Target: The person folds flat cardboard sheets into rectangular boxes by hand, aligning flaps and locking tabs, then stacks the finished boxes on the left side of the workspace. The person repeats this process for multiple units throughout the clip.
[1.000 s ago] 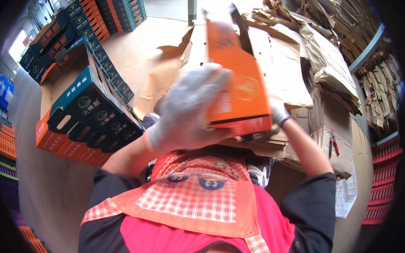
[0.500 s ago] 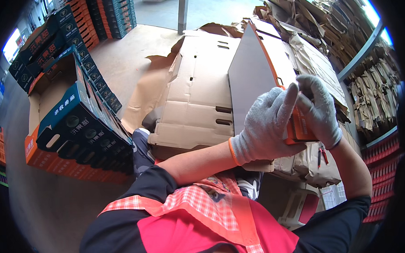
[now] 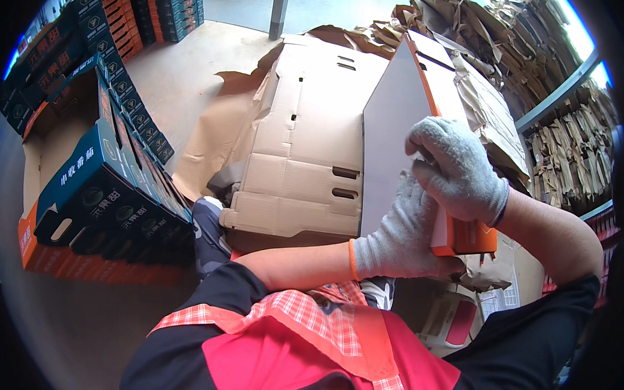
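while the orange-rimmed carton [image 3: 400,116] stands tilted right of centre in the frame, the left hand [image 3: 399,233] lies against its near end and the right hand [image 3: 457,168] curls over its rim – whether the hands grip the board, i cannot tell. best, i judge, to brace low with the left and press evenly with the right – steadying it over the flat cardboard [image 3: 317,140].

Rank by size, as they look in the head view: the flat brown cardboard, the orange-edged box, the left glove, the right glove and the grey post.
1. Flat brown cardboard
2. Orange-edged box, partly covered
3. Left glove and right glove: too alike to rank
4. Grey post, farther away and cut by the frame
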{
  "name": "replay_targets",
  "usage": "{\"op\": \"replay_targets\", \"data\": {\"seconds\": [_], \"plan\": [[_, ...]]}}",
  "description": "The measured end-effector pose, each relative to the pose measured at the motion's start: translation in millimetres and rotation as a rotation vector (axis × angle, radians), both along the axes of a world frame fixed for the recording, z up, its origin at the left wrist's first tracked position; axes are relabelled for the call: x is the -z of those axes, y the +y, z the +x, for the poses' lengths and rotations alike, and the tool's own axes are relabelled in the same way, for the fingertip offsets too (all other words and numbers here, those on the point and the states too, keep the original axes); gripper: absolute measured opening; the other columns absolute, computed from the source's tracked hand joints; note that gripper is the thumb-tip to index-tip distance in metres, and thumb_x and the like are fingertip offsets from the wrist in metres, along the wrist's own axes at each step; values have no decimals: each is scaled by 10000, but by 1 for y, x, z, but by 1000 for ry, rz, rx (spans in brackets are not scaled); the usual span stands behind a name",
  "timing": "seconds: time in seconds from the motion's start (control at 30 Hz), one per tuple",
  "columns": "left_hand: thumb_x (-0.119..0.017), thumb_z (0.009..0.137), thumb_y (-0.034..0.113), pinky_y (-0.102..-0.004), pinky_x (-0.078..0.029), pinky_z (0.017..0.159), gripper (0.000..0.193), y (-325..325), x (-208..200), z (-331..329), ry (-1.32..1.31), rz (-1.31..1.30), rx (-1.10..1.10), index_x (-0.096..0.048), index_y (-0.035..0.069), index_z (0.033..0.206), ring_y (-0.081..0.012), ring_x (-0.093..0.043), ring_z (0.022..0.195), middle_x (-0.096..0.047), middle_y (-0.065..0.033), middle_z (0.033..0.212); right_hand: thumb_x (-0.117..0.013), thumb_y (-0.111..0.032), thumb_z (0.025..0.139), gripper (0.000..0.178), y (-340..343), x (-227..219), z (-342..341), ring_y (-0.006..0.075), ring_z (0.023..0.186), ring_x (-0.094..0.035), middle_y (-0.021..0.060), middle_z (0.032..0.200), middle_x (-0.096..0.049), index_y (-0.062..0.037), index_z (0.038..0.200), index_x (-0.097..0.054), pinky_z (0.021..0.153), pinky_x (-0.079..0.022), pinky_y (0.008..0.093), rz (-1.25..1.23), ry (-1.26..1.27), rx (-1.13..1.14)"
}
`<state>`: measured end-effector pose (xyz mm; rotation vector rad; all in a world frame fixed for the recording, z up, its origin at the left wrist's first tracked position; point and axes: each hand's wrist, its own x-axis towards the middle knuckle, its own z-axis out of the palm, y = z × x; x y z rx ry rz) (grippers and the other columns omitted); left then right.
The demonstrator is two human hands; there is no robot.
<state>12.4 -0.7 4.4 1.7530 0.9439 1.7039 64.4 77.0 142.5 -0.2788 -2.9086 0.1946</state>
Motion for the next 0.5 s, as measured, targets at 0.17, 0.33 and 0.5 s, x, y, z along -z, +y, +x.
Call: {"op": "replay_targets", "data": {"seconds": [0.17,0.33,0.5], "plan": [[-800,689,434,-574,-233,1115,1014,-23,-7,-36,48,386,-426,-286,-10,1442,-540,-242,1349,-199,-336,1481,-656,-237,876,324,-30,-15,-42,197,887,-628,124,940,-634,-7,1094,-594,804,-501,313,-479,194,37],[-677,844,293,-501,-365,1085,482,-94,-8,-135,636,429,-455,-575,47,1246,-341,-536,1230,-564,-155,1305,-701,-248,856,508,-54,-8,-12,178,1109,-556,107,1166,-587,15,1251,-522,953,-442,320,-795,367,-59],[-689,795,128,-458,-450,1000,378,-228,-7,-185,823,65,-859,-624,38,1156,-357,-592,1142,-613,-177,1218,-834,-437,656,939,-68,123,-3,345,1254,-469,207,1332,-495,0,1370,-407,1044,-353,442,-152,-29,-38]]}}
